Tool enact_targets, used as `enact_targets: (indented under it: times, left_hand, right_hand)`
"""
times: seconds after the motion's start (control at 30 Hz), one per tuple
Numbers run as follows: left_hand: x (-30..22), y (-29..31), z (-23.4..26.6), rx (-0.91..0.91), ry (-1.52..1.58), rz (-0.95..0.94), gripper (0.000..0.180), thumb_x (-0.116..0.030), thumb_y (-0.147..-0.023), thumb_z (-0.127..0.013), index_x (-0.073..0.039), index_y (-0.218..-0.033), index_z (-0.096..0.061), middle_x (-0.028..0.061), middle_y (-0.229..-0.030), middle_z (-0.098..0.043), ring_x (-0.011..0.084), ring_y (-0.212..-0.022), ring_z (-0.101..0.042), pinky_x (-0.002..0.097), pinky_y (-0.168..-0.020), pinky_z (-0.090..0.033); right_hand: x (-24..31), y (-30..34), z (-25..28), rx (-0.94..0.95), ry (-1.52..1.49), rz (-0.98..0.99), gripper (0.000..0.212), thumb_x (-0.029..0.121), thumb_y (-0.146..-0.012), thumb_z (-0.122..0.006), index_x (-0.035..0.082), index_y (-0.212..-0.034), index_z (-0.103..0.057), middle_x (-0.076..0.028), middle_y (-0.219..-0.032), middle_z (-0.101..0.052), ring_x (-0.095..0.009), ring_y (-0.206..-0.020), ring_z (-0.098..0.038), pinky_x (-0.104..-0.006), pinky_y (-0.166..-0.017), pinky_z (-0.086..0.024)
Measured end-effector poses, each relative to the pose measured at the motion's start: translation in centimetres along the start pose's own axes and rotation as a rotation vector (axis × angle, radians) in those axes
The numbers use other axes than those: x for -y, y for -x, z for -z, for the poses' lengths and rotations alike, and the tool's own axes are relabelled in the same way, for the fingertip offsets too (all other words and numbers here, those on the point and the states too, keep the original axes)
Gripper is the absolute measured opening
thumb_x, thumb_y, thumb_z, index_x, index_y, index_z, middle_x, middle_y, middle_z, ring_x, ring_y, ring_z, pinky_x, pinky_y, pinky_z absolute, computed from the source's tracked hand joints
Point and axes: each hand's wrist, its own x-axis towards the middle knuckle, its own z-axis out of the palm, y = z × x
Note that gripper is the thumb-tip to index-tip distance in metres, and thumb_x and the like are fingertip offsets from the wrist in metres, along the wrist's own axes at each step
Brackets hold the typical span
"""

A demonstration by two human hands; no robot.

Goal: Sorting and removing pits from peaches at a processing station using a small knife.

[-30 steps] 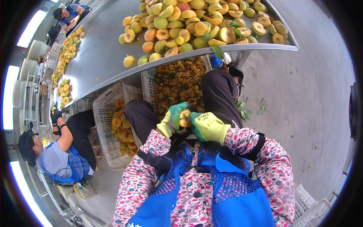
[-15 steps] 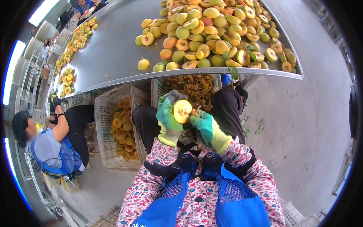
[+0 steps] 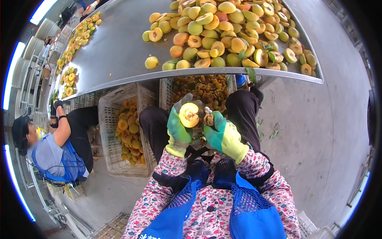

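Observation:
My left hand, in a green and yellow glove, grips a halved yellow stone fruit, perhaps a peach or apricot. The cut face is up, with a brownish hollow toward the right. Just right of it, my right hand, gloved alike, is closed on a small tool with a metal tip; its handle is hidden in the fingers. A brown lump, maybe a fruit stone, sits against the tool by my fingertips. Under both hands, between my knees, stands a crate of brownish scraps.
Halved fruit lies heaped on the metal table ahead, with leaves among it. A plastic crate holding fruit halves stands left of my legs. Farther left a co-worker sits at the table's edge. Fallen leaves dot the floor at right.
My right hand has drawn a little away from the fruit half, with the tool and brown lump now apart from it. The fruit's hollow shows more. My left hand has shifted slightly left.

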Motion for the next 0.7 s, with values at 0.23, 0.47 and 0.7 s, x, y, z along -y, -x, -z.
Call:
enact_targets:
  times: [0.23, 0.47, 0.7]
  left_hand:
    - [2.1, -0.1, -0.3, -0.080, -0.073, -0.043, 0.038, -0.030, -0.095, -0.047, 0.000, -0.118, -0.055, 0.0196, -0.114, -0.062, 0.0329, -0.101, -0.061, 0.0441, -0.090, -0.050]
    - [3.5, 0.2, -1.8, -0.096, 0.013, 0.026, 0.036, -0.030, -0.095, -0.049, -0.002, -0.116, -0.055, 0.0155, -0.110, -0.063, 0.0294, -0.095, -0.062, 0.0418, -0.083, -0.052]
    - [4.5, 0.4, -3.3, 0.129, -0.369, -0.347, 0.027, -0.013, -0.098, -0.047, -0.002, -0.122, -0.053, 0.0123, -0.120, -0.059, 0.0230, -0.104, -0.059, 0.0356, -0.090, -0.049]
  right_hand:
    - [0.5, -0.2, -0.5, 0.124, 0.149, -0.146, 0.027, 0.022, -0.082, -0.062, 0.004, -0.095, -0.047, -0.021, -0.077, -0.064, -0.040, -0.072, -0.063, -0.0484, -0.063, -0.048]
    - [-1.0, 0.0, -0.6, 0.190, 0.249, -0.051, 0.026, 0.016, -0.078, -0.063, 0.002, -0.095, -0.049, -0.020, -0.079, -0.064, -0.038, -0.072, -0.064, -0.0463, -0.063, -0.049]
    - [0.7, -0.2, 2.1, 0.191, -0.047, -0.247, 0.032, 0.010, -0.072, -0.064, -0.001, -0.100, -0.053, -0.023, -0.077, -0.064, -0.039, -0.073, -0.064, -0.0467, -0.061, -0.049]
